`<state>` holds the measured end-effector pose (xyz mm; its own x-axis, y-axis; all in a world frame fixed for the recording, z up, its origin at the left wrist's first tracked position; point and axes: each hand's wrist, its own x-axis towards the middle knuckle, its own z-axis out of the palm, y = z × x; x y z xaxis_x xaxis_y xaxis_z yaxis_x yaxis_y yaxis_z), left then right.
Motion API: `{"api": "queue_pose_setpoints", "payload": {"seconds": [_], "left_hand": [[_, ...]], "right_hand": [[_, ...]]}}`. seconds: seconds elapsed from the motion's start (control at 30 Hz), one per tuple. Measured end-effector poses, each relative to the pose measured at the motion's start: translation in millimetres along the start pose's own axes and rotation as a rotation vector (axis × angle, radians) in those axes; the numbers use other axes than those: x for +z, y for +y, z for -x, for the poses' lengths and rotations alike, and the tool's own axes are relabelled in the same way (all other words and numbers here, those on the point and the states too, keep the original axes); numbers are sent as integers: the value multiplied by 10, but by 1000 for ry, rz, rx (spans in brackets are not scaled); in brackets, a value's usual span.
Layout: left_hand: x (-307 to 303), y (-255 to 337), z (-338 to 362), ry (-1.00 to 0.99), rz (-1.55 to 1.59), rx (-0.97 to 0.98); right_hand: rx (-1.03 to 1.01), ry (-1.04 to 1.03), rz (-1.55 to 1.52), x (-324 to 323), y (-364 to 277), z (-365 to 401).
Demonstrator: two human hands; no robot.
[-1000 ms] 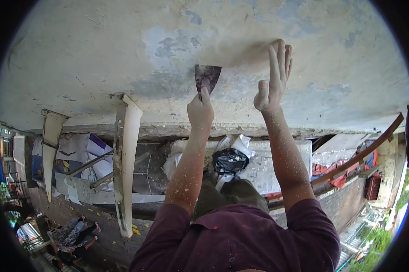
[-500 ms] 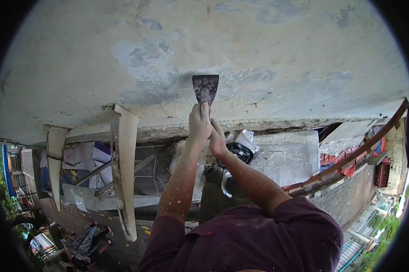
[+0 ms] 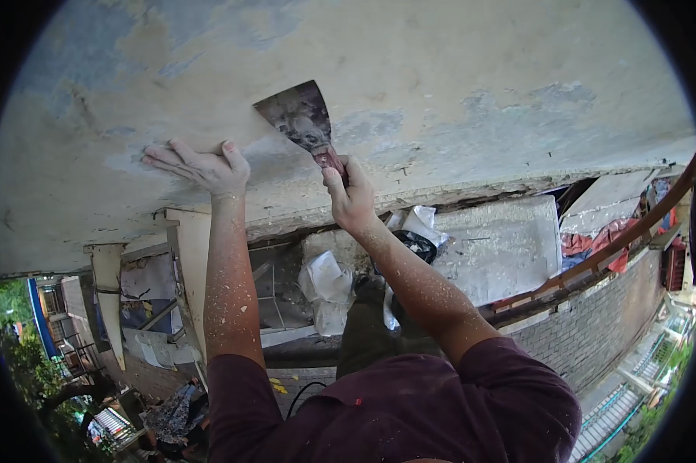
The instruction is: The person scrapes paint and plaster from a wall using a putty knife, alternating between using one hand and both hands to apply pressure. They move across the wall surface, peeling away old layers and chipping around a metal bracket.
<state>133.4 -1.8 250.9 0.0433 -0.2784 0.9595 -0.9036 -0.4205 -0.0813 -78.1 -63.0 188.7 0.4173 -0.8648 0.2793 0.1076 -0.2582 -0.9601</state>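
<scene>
My right hand (image 3: 353, 197) is closed round the reddish handle of a paint scraper (image 3: 298, 116). The scraper's wide, dirty metal blade points up and to the left, in front of the wall (image 3: 456, 54). My left hand (image 3: 209, 167) is open, its dusty fingers spread out at the wall left of the blade. Pale paint covers the wall, with worn grey-blue patches around both hands. Light flakes speckle both of my forearms.
Under the wall runs a ledge with a flake-strewn light board (image 3: 502, 247), a black bag (image 3: 416, 245) and crumpled white sheets (image 3: 326, 278). Pale brackets (image 3: 192, 262) jut out at left. A rusty curved rail (image 3: 594, 266) crosses at right. Below left, a person (image 3: 174, 417) is partly visible.
My left hand has come off the scraper and moved left to the wall, its fingers spreading. The scraper, now in my right hand alone, has tilted left. The view has shifted.
</scene>
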Motion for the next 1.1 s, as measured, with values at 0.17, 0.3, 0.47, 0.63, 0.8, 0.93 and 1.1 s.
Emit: {"api": "queue_pose_setpoints", "payload": {"seconds": [0.17,0.3,0.47,0.63,0.8,0.93,1.1], "left_hand": [[40,31,-79,36,-37,4],[3,33,25,3,-72,-5],[37,63,-22,35,-86,-32],[26,87,-19,56,-117,25],[22,49,52,34,-99,22],[24,19,47,22,-85,56],[34,-33,255,-15,-64,34]], "right_hand": [[180,148,-17,-532,785,487],[-11,198,-82,-585,76,-161],[269,77,87,-945,593,382],[249,92,89,-819,470,245],[319,20,33,-984,596,355],[328,37,21,-895,878,364],[242,115,-84,-702,713,102]]}}
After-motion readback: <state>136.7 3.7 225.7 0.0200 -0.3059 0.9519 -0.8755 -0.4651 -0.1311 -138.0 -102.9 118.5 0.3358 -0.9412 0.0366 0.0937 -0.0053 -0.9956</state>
